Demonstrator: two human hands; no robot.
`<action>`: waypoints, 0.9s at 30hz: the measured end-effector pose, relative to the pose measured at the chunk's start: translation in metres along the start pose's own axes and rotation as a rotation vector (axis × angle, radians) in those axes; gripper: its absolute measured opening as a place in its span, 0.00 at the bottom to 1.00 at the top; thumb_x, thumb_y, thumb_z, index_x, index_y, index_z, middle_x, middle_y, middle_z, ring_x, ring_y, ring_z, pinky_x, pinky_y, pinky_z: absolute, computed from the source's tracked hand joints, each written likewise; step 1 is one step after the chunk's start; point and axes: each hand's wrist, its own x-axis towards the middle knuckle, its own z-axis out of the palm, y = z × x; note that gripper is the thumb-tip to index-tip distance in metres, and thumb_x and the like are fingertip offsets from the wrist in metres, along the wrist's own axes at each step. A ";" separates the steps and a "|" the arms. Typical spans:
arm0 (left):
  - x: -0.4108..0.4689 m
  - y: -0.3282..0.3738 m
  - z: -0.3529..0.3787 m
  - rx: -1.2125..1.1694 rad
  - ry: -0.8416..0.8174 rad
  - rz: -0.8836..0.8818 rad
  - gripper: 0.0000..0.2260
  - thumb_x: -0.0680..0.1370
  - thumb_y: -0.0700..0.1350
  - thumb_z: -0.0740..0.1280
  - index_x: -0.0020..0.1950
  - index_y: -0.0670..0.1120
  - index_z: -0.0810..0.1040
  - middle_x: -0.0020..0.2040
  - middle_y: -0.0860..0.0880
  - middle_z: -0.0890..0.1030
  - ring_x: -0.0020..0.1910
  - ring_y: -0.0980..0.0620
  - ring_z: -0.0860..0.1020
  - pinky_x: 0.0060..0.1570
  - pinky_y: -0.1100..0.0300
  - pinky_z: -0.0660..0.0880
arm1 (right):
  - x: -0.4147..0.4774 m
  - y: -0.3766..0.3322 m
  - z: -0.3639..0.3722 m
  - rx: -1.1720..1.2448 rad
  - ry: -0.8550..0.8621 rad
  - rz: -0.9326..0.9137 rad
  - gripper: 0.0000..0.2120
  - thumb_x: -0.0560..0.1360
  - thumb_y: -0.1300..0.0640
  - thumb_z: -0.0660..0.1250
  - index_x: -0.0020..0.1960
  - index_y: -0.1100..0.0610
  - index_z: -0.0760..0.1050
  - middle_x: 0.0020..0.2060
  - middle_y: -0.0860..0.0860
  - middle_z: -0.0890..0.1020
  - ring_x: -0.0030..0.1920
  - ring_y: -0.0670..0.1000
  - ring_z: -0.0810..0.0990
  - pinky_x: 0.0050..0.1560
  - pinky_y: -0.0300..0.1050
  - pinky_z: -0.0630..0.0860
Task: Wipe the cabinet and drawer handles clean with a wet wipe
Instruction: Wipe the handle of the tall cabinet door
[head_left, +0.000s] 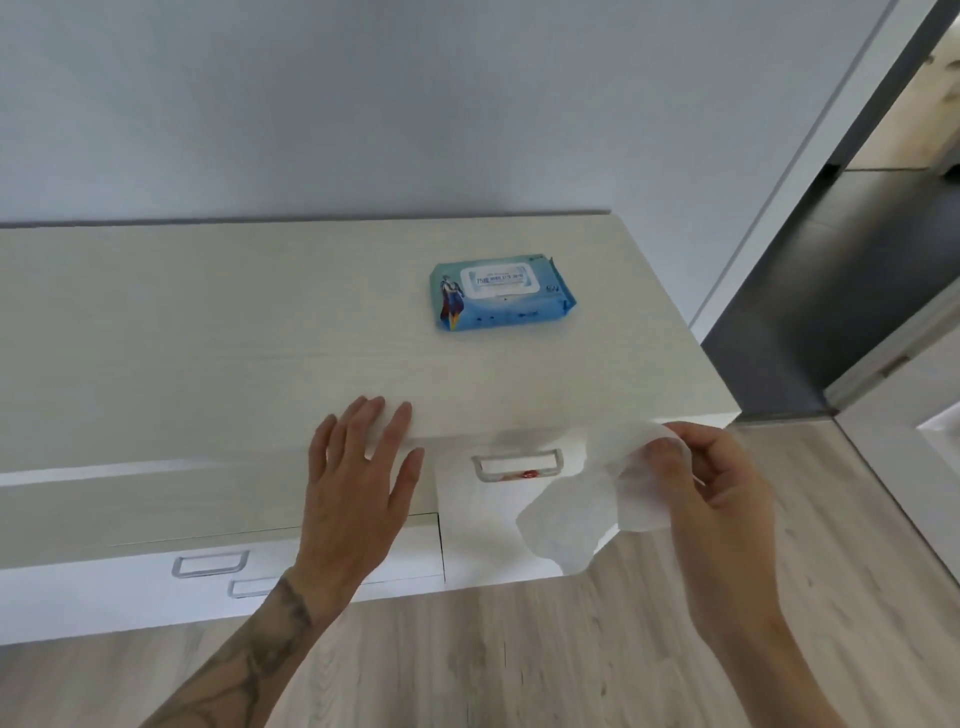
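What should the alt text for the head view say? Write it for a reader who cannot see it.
A right hand holds a white wet wipe beside a drawer handle marked with a red smear. The left hand rests flat on the pale cabinet's top edge; a closed blue wipes pack lies on top.

Single view, head-worn, wide-angle. Looks forward and steeply down from above and in front of the cabinet (260, 322), close to it. Cabinet top fills mid-frame; wall (415, 104) above, wood floor (519, 665) below, doorway (857, 249) at right edge. Both forearms enter from the bottom edge. No second view.
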 end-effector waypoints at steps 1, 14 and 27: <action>-0.001 0.000 0.007 0.015 0.042 0.003 0.21 0.85 0.52 0.60 0.76 0.45 0.75 0.72 0.41 0.73 0.74 0.40 0.71 0.76 0.41 0.63 | -0.001 0.011 0.001 0.009 0.002 -0.012 0.07 0.83 0.61 0.67 0.50 0.51 0.82 0.44 0.50 0.87 0.44 0.50 0.85 0.42 0.38 0.80; 0.007 -0.016 0.081 0.093 0.580 0.042 0.17 0.86 0.54 0.60 0.65 0.44 0.81 0.59 0.39 0.78 0.59 0.40 0.72 0.63 0.43 0.64 | 0.013 0.145 0.051 0.236 0.082 -0.220 0.04 0.81 0.64 0.69 0.52 0.57 0.81 0.42 0.45 0.86 0.42 0.42 0.84 0.41 0.35 0.80; 0.013 -0.017 0.094 0.128 0.750 0.055 0.17 0.86 0.55 0.59 0.59 0.45 0.81 0.51 0.41 0.77 0.52 0.39 0.74 0.61 0.43 0.64 | 0.019 0.193 0.078 0.222 0.146 -0.492 0.08 0.78 0.66 0.70 0.52 0.53 0.81 0.45 0.43 0.85 0.47 0.48 0.84 0.46 0.38 0.79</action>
